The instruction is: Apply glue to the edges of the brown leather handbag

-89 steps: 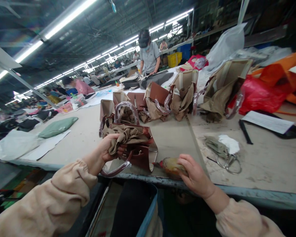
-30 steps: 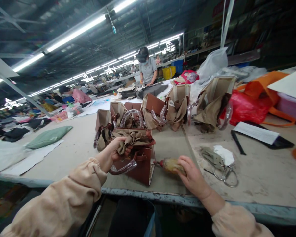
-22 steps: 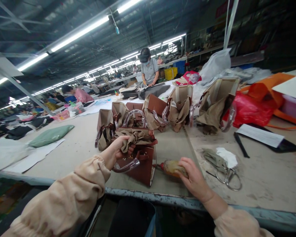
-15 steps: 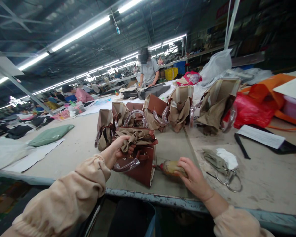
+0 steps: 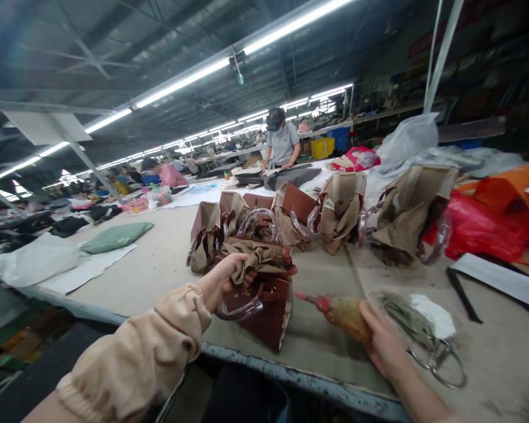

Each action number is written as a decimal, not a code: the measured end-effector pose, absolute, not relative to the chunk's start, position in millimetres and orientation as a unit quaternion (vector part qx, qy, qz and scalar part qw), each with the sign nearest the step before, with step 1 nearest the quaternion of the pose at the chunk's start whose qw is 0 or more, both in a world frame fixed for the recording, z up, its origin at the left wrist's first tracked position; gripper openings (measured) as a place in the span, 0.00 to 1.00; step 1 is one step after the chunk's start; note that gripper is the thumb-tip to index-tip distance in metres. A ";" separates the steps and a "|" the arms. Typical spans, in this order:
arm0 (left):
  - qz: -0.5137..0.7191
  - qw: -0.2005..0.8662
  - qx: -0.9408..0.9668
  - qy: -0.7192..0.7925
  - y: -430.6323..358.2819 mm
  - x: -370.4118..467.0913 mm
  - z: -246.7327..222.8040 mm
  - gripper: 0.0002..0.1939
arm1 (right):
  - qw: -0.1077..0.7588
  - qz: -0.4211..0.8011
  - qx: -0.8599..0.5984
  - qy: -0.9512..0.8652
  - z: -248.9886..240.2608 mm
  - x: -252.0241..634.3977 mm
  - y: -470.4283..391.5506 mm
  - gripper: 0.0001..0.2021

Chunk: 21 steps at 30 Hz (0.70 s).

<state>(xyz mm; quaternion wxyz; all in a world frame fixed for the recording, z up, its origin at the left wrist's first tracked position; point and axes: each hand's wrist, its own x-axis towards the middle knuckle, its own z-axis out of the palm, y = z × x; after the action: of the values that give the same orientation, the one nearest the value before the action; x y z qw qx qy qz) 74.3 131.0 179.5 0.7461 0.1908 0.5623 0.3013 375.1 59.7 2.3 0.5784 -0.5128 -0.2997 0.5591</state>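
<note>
- While my left hand (image 5: 231,279) grips the bunched tan lining (image 5: 262,257) of the brown bag (image 5: 271,320), the bag sits tilted near the table's front edge (image 5: 264,364); a hard tug on the cloth could tip or drag it over.
- My right fingers are closed around the squeeze bottle (image 5: 346,314), its red tip (image 5: 321,302) pointing at the bag's open side edge, just clear of it. Should I press too hard, whatever is inside could blob onto the brown face and mark it.
- If my left grip loosens, lining could flop towards that tip and get smeared.
- The plastic-wrapped handle (image 5: 242,310) hangs below my left hand and could snag my fingers.
- Swinging the bottle wide could knock the scissors (image 5: 452,373) beside my right hand.
</note>
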 end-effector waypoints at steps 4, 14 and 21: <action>0.310 0.740 0.195 0.564 123.7 70.1 177.3 0.08 | 0.560 0.772 -0.287 -0.094 21.4 363.8 57.5 0.21; 0.293 0.714 0.196 0.604 95.7 70.4 193.5 0.13 | 0.485 0.864 -0.082 -0.110 113.1 282.0 36.4 0.19; 0.313 0.677 0.215 0.631 84.9 72.5 198.6 0.11 | 0.467 0.865 -0.128 -0.134 141.1 278.1 39.1 0.10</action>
<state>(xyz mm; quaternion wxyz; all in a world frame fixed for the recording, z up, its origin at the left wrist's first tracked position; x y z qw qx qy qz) 72.5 84.9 198.6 0.6765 0.2147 0.6311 0.3130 278.1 39.1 141.1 0.4667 -0.1282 -0.1339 0.8648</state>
